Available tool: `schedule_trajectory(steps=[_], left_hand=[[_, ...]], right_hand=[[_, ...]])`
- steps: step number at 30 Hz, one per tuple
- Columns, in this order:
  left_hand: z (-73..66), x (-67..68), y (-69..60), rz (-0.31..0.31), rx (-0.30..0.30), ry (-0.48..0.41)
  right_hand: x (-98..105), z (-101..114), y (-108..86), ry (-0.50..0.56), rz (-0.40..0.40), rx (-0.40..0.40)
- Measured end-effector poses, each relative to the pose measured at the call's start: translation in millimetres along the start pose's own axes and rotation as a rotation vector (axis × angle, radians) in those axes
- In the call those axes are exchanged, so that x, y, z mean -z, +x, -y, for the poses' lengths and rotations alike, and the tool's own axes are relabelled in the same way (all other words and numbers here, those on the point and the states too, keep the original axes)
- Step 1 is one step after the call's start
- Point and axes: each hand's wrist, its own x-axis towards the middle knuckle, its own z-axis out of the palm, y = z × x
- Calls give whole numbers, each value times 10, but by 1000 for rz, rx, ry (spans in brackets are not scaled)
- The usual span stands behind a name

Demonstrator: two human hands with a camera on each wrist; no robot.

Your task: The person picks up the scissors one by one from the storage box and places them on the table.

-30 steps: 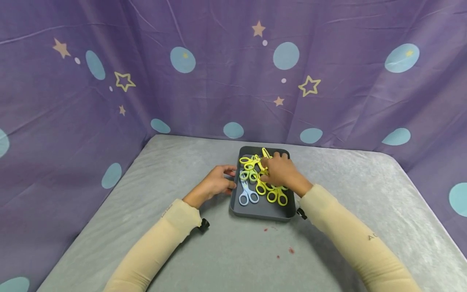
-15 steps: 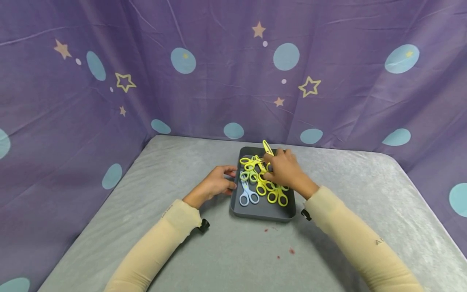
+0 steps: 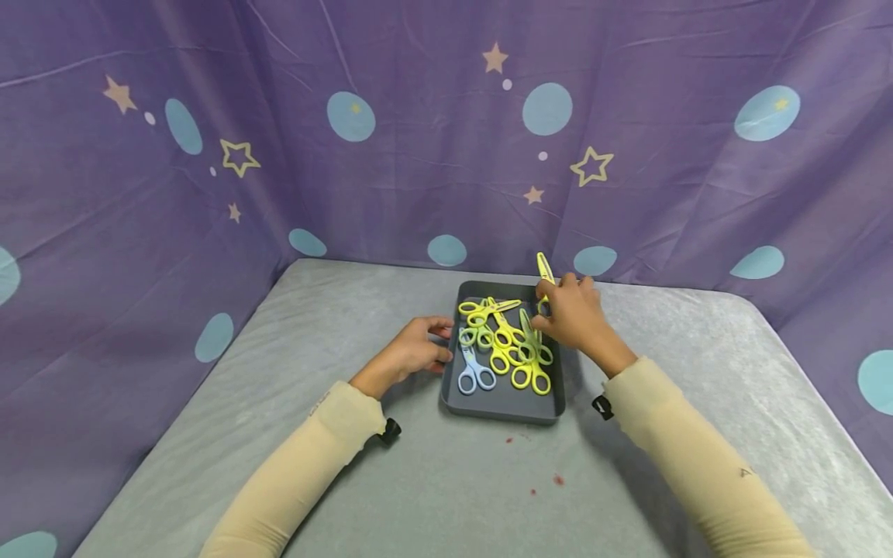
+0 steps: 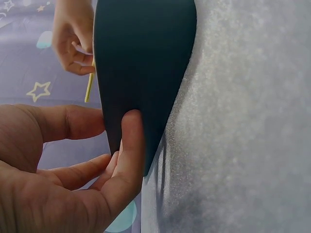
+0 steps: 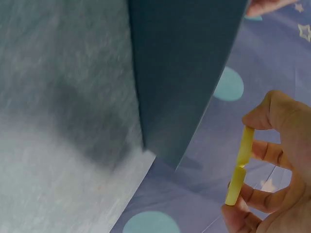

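A dark grey tray (image 3: 502, 401) holds several pairs of scissors. Against its left side rests my left hand (image 3: 412, 349); the fingertips (image 4: 131, 119) touch the outer wall, spread and loosely bent. Over the tray's far right corner, my right hand (image 3: 575, 316) pinches a pair of yellow scissors (image 3: 545, 267) between thumb and fingers, blades pointing away. The right wrist view has their yellow handle edge-on (image 5: 246, 145). Yellow scissors (image 3: 530, 376) and green scissors (image 3: 528, 329) overlap at the tray's right, and light blue scissors (image 3: 469, 364) lie at the left.
A grey cloth (image 3: 418, 480) covers the table, with small red marks (image 3: 558, 480) in front of the tray. Purple curtains (image 3: 446, 194) with stars and blue ovals enclose the back and sides.
My right hand has lifted the yellow scissors out of the pile and carried them right, to the tray's far right edge, uncovering the green scissors. My left hand stays at the tray's side.
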Motion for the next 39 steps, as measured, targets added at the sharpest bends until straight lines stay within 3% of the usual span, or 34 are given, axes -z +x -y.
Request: schedule_trajectory(steps=[14, 21, 30, 39], left_hand=[[24, 14, -12, 0, -14, 0], [18, 16, -20, 0, -14, 13], [4, 10, -16, 11, 1, 4], [12, 12, -9, 7, -2, -3]], right_hand=[[-69, -485, 50, 59, 8, -77], [-157, -658, 80, 80, 76, -103], [-222, -819, 133, 71, 181, -31], [-282, -999, 159, 127, 296, -26]])
